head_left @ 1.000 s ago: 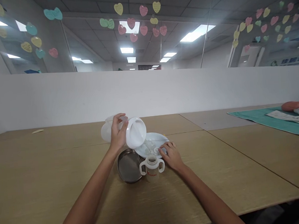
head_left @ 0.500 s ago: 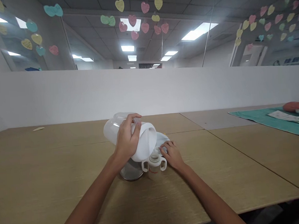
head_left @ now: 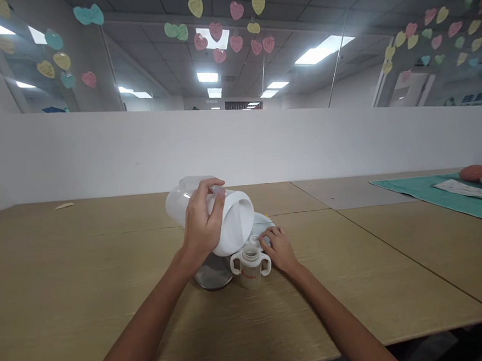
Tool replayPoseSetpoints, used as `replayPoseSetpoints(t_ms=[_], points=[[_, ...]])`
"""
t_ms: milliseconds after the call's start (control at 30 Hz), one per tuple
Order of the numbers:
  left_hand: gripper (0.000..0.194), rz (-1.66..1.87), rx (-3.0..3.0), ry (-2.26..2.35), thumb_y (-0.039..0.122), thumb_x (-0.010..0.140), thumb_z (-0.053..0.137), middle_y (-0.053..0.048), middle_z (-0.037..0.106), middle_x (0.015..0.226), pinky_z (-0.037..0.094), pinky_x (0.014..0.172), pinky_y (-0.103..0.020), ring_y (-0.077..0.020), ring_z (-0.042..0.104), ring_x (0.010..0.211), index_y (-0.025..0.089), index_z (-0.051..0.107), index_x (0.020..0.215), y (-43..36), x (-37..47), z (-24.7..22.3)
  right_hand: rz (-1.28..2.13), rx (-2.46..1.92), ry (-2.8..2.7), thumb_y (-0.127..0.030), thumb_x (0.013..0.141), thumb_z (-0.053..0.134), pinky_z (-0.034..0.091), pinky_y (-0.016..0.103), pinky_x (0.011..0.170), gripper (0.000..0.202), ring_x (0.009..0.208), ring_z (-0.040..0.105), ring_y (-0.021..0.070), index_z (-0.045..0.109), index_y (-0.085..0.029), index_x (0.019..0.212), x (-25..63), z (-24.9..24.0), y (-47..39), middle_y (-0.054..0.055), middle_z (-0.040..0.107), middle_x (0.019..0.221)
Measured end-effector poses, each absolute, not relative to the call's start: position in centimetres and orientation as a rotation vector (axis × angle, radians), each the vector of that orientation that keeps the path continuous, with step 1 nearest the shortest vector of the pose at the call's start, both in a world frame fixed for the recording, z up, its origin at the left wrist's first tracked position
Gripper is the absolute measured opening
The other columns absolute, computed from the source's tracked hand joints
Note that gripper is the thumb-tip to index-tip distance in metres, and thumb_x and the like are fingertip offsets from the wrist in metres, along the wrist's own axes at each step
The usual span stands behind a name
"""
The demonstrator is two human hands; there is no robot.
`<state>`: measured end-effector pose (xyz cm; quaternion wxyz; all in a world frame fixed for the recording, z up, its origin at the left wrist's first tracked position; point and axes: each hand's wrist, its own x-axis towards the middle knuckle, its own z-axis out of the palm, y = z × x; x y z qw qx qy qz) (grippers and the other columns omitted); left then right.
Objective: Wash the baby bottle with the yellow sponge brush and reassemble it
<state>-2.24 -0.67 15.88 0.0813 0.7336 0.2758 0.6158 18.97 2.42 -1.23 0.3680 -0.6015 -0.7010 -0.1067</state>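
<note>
My left hand (head_left: 201,224) is closed around a clear pitcher with a white lid (head_left: 236,225). It is tilted on its side, the white end leaning down and right above a baby bottle. The bottle (head_left: 250,269) stands upright with its mouth open, two white side handles and red print. Just behind its rim is a small round white cap (head_left: 254,240), pinched at its edge by the fingertips of my right hand (head_left: 279,250). No liquid stream is visible. Below the pitcher sits a round grey metal base (head_left: 214,278), its upper part hidden.
Partly covered behind the bottle lies a pale blue round piece (head_left: 263,221). A green cloth (head_left: 415,187) with a reddish object (head_left: 477,172) and white fabric is at far right. A small pale scrap (head_left: 64,205) lies back left on the wooden table (head_left: 86,268); a white wall (head_left: 140,152) rises behind.
My left hand has raised the pitcher slightly, so its white end sits a little higher over the bottle. My right hand keeps its place at the cap.
</note>
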Motion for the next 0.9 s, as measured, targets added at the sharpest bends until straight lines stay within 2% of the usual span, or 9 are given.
replayPoseSetpoints(t_ms=[900], points=[[0.021,1.841,2.177,0.866,0.032,0.087,0.046,-0.004,0.06,0.101,0.042,0.084,-0.03,-0.0171,0.056,0.093,0.021,0.052,0.104,-0.67,-2.91,16.26,-0.287,-1.494,-1.787,-0.035,0.089,0.041,0.035,0.034,0.082,0.028,0.092,0.047,0.021,0.065,-0.021,0.083,18.85,-1.39,2.6,0.006,0.061,0.09]])
